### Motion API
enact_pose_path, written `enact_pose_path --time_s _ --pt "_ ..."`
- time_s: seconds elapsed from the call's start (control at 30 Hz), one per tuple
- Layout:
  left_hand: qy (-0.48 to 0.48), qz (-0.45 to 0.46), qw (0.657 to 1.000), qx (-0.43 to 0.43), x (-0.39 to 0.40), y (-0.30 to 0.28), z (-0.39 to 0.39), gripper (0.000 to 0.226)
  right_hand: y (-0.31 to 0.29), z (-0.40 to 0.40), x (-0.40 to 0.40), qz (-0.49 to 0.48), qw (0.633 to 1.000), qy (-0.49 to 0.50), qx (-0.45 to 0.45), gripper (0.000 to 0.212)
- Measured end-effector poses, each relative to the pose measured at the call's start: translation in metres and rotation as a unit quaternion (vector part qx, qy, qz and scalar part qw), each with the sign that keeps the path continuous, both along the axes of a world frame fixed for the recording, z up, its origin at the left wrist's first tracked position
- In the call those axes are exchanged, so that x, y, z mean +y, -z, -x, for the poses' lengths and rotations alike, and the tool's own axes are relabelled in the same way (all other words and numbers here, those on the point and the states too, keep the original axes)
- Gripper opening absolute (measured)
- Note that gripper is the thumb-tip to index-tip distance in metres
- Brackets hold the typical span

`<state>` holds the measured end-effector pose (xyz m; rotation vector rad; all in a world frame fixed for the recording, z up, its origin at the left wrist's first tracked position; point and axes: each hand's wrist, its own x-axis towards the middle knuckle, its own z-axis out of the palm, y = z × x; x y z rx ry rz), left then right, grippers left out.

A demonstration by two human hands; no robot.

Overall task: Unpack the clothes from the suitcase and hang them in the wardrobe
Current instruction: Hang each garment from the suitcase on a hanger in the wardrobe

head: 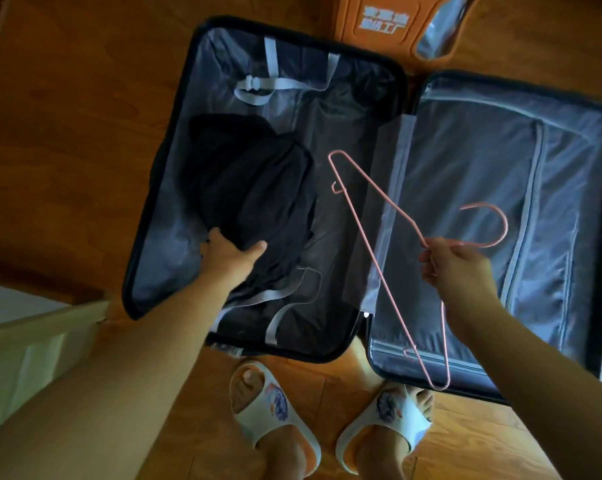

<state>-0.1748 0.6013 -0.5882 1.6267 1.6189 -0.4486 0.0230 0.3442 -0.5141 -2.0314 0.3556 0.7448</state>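
Head view, nearest first: your feet in white slippers (275,407) stand on the wooden floor (67,133) at the near edge of the open suitcase (500,188). A pale box (26,358) sits at your lower left.

Your left hand (228,252) reaches into the left half of the suitcase. Its fingers go under the near edge of the black clothing (254,188) and its thumb lies on top, gripping the fabric. The clothing lies bunched on the grey lining, between loose grey straps (278,306).

Your right hand (453,263) pinches the pink wire hanger (368,237) at the base of its hook. The hanger hangs tilted above the suitcase hinge, hook pointing right over the zipped right half.

Beyond the suitcase, an orange object (386,22) with white lettering rests on the floor.
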Motion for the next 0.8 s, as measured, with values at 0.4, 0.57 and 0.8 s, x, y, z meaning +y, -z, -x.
enact_pose_path --time_s 0.4,0.57,0.8 --pt "-0.158 0.012 0.975 -0.158 0.056 -0.086 -0.042 0.038 -0.048 0.028 -0.031 0.035 0.999 -0.006 0.011 0.025" --pt "-0.266 0.092 0.901 -0.329 0.061 -0.301 -0.055 0.020 -0.176 0.031 -0.043 0.018 1.000 0.021 -0.009 0.022" --pt "-0.311 0.138 0.818 -0.464 0.022 -0.638 -0.069 0.026 -0.449 0.009 -0.050 -0.048 0.991 -0.042 -0.116 0.023"
